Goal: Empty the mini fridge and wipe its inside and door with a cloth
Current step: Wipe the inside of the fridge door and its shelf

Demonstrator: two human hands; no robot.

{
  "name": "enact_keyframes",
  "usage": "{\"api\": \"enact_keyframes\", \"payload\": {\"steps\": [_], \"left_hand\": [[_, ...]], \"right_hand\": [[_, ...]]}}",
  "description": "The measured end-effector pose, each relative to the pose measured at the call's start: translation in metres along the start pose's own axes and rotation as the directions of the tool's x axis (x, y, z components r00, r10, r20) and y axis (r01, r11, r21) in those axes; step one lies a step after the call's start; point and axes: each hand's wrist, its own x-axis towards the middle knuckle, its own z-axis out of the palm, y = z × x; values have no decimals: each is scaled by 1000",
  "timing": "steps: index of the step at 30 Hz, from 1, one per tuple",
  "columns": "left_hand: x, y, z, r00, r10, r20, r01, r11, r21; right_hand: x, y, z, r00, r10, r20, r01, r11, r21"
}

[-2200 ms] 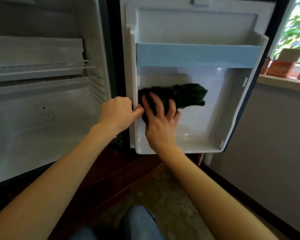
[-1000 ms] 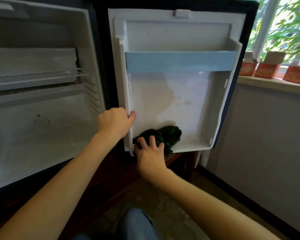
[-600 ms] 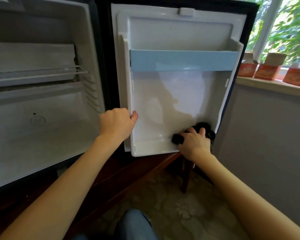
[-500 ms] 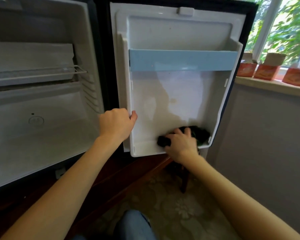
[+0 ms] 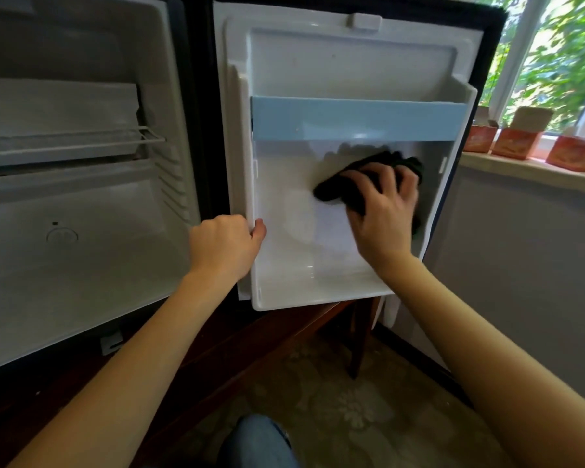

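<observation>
right hand [image 5: 382, 217] presses cloth [image 5: 338, 190] on door [image 5: 318, 69] (open) | left hand [image 5: 225, 246] grips edge

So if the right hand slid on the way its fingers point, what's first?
Likely the blue rail just above; the right hand presses the cloth on the door, fingers pointing up.
</observation>
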Motion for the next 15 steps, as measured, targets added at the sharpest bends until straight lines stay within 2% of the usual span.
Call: {"api": "enact_keyframes", "payload": {"steps": [2,3,6,9,13,15], "left_hand": [[0,-2,2,1000,9,-8,-9,1000,-18],[0,-3,3,1000,8,-11,-8,1000,-30],[1,-1,3,1000,-3,-7,3,999,-33],[2,4,3,999,-34,-4,34,999,-11],[2,4,6,998,-63,2,63,998,-30],[0,2,6,998,-58,-9,58,998,-37]], "right_hand": [[-12,12,7,999,-12,-43,8,996,-88],[-24,14,13,1000,-16,-8,15,993,-117],[-70,14,29,963,66,261,-38,993,-113],[-88,14,30,825,175,538,-102,981,-162],[-66,5,24,658,214,722,-42,968,-249],[-66,-9,16,624,242,743,-79,966,-248]]}}
